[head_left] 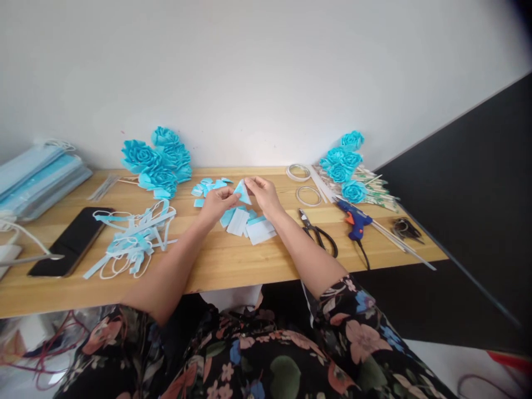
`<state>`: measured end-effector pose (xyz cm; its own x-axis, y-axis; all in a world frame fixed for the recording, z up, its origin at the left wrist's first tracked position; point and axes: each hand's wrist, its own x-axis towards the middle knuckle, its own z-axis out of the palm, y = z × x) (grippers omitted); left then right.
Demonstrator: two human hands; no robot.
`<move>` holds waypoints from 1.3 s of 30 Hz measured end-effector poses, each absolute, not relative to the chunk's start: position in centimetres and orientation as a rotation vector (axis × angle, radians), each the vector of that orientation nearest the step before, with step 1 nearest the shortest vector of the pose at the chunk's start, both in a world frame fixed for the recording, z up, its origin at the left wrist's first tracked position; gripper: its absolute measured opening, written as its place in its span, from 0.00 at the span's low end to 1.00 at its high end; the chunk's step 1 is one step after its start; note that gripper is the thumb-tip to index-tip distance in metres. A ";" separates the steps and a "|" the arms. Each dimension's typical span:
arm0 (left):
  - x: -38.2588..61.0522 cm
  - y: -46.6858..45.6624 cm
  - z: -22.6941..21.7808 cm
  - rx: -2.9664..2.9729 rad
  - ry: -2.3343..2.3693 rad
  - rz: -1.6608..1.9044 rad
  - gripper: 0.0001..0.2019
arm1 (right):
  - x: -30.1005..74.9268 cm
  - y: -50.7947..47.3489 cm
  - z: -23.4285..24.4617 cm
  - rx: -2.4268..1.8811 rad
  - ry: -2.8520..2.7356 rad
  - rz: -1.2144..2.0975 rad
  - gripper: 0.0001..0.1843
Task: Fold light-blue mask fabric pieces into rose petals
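Note:
Between my two hands, above the middle of the table, is a folded triangle of blue-and-white mask fabric (243, 193). My left hand (219, 201) pinches its left side, and my right hand (262, 194) grips it near the upper right corner. Just below lie cut pieces of mask fabric (258, 230), some white and some blue. Behind my left hand rests a small heap of blue cut petals (203, 187). A pair of black-handled scissors (316, 230) lies to the right of my right forearm.
On the left are stacked face masks (37, 180), a phone (70, 241), mask trimmings with ear loops (135, 241) and blue fabric roses (160, 158). At right lie tape rolls (298, 172), a blue glue gun (355, 219), sticks (380, 191) and more roses (343, 160). A wall stands behind.

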<state>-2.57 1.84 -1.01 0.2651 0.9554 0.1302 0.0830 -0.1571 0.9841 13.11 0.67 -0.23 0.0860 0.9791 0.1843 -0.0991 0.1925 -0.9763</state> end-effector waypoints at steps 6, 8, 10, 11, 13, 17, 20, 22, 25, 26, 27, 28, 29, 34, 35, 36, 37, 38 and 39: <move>-3.2 1.7 -0.1 1.409 0.995 1.155 0.16 | 13.3 0.6 -0.5 -1.044 -1.278 1.139 0.22; -3.1 1.8 -0.1 1.412 1.004 1.155 0.16 | 13.2 0.6 -0.7 -1.036 -1.327 1.135 0.20; -2.9 1.8 -0.2 1.413 1.028 1.148 0.16 | 13.1 0.7 -0.9 -1.051 -1.347 1.097 0.17; -2.9 1.8 -0.2 1.409 1.037 1.146 0.16 | 13.0 0.7 -0.9 -1.063 -1.352 1.069 0.16; -2.8 1.8 -0.2 1.390 1.033 1.153 0.16 | 13.0 0.6 -0.8 -1.082 -1.352 1.023 0.16; -3.0 1.7 0.1 1.348 1.012 1.206 0.15 | 13.1 0.7 -0.6 -1.088 -1.320 0.964 0.16; -3.3 1.7 0.3 1.328 1.035 1.239 0.14 | 13.4 0.8 -0.5 -1.102 -1.281 0.947 0.17; -3.3 1.7 0.3 1.320 1.043 1.249 0.14 | 13.5 0.8 -0.5 -1.114 -1.270 0.946 0.17; -3.2 1.6 0.3 1.308 1.045 1.234 0.16 | 13.5 0.8 -0.5 -1.117 -1.280 0.947 0.17; -3.1 1.5 0.3 1.310 1.045 1.220 0.17 | 13.5 0.8 -0.5 -1.113 -1.287 0.948 0.17; -3.0 1.5 0.3 1.314 1.043 1.200 0.17 | 13.4 0.7 -0.5 -1.110 -1.295 0.951 0.17; -3.0 1.5 0.3 1.319 1.041 1.179 0.18 | 13.4 0.7 -0.6 -1.108 -1.302 0.956 0.16; -2.9 1.5 0.2 1.323 1.039 1.159 0.19 | 13.3 0.7 -0.6 -1.105 -1.307 0.963 0.16; -2.7 1.6 0.0 1.321 1.045 1.116 0.22 | 13.1 0.7 -0.9 -1.096 -1.341 0.996 0.15; -2.7 1.6 -0.1 1.320 1.046 1.120 0.22 | 13.0 0.7 -1.0 -1.097 -1.350 0.999 0.15; -2.7 1.6 -0.1 1.318 1.045 1.125 0.22 | 13.0 0.7 -1.0 -1.099 -1.356 1.001 0.15; -2.7 1.6 -0.1 1.316 1.044 1.129 0.22 | 13.0 0.6 -1.0 -1.101 -1.359 1.001 0.15; -2.7 1.6 -0.1 1.315 1.040 1.130 0.21 | 12.9 0.6 -1.0 -1.101 -1.362 0.999 0.16; -2.8 1.6 -0.1 1.314 1.031 1.130 0.21 | 12.9 0.5 -0.9 -1.099 -1.366 0.997 0.16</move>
